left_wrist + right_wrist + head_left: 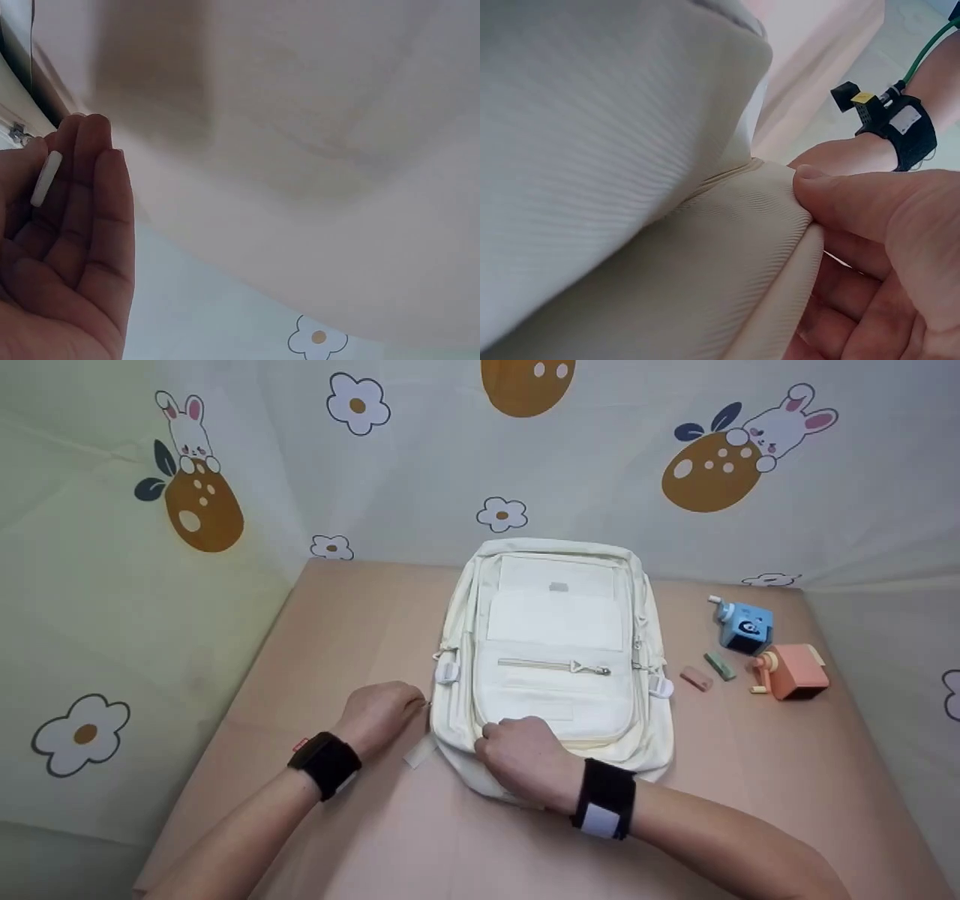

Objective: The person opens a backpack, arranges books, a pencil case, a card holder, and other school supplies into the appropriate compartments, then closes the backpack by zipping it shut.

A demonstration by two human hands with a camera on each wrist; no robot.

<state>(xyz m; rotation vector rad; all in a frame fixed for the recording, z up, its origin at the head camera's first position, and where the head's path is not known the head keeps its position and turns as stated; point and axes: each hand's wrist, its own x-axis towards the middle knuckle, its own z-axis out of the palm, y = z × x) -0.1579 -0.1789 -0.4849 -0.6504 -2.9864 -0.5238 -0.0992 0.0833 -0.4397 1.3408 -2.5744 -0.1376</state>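
Observation:
A cream-white backpack (551, 622) lies on its back on the table, its front pocket zip facing up. At its left side my left hand (381, 714) pinches a zipper pull; a small white tab (46, 178) shows between thumb and fingers in the left wrist view, close to a metal zipper slider (18, 133). My right hand (529, 757) is at the bag's lower left front. The right wrist view shows its thumb and fingers gripping a fold of the bag's fabric (772, 232) along a seam.
Right of the backpack stand a blue crank pencil sharpener (746, 626) and a pink one (799, 671). Beside them lie a pink eraser-like block (697, 678) and a green one (720, 666). A pale strap end (420, 751) lies at the bag's lower left. Printed cloth walls (420, 472) enclose the table.

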